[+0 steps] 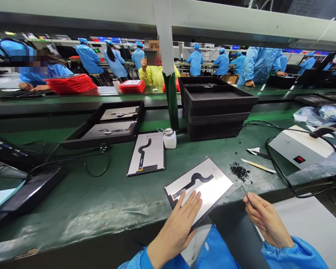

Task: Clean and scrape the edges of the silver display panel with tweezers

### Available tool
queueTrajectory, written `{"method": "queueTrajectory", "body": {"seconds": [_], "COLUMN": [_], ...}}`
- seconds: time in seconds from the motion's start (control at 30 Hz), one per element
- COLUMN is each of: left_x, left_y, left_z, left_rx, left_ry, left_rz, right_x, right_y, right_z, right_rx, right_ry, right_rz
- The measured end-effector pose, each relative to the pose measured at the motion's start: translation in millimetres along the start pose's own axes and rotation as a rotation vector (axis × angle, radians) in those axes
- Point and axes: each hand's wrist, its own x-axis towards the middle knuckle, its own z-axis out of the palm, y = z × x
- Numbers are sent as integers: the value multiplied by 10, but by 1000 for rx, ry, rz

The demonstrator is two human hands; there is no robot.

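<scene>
A display panel [212, 172] with a silvery back and a curved black flex cable [196, 177] lies tilted at the bench's front edge. My left hand [182, 220] rests flat across its lower left part, fingers stretched out. Just right of the panel, my right hand [264, 216] pinches thin dark tweezers [249, 198], their tip pointing up and left near the panel's right corner. Black scraps [240, 171] are heaped beyond that tip. Another display panel [152, 151] lies farther back on the left, touching or close to a white dispenser bottle [170, 140].
A black tray [70, 142] holding two panels stands back left; stacked black trays [218, 127] rise behind. At right are a yellowish pointed stick [257, 165], a dark-handled tool [261, 153] and a grey box [302, 145] with looping cable. A post [172, 101] stands mid-bench. Several co-workers sit beyond.
</scene>
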Motion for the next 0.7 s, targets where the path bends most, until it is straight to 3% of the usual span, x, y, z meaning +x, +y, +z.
{"method": "queueTrajectory", "body": {"seconds": [0.47, 0.63, 0.7], "left_x": [1, -26, -27], "left_y": [-15, -51, -69], "left_z": [49, 69, 80], "left_rx": [-62, -79, -74], "left_ry": [-35, -103, -115], "left_rz": [-9, -20, 11], "right_x": [49, 77, 140], "right_y": [-74, 134, 270], "right_z": [2, -215, -286], "right_rx": [51, -25, -154], "right_ry": [65, 79, 164], "right_rz": [-20, -18, -165]}}
